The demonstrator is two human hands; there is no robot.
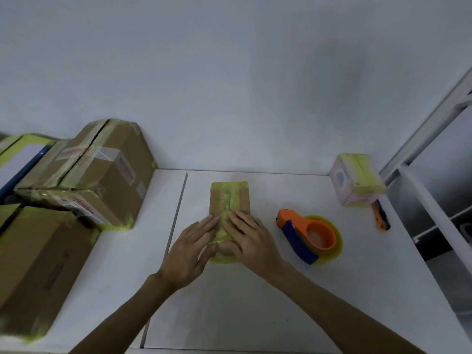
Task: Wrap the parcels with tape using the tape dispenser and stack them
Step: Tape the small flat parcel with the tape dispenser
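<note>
Cardboard parcels (102, 175) stacked at left of white table (242, 315), flat brown parcel (229, 198) lying at centre, pressed under left hand (189, 251) and right hand (252, 241), fingers straight, orange tape dispenser (306, 237) just right, small pink parcel (355, 180) set behind.

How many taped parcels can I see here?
5: a small parcel under the left hand and right hand; a pink parcel at back right; three at left: top box, far-left box, front box. Others may be hidden there.
</note>
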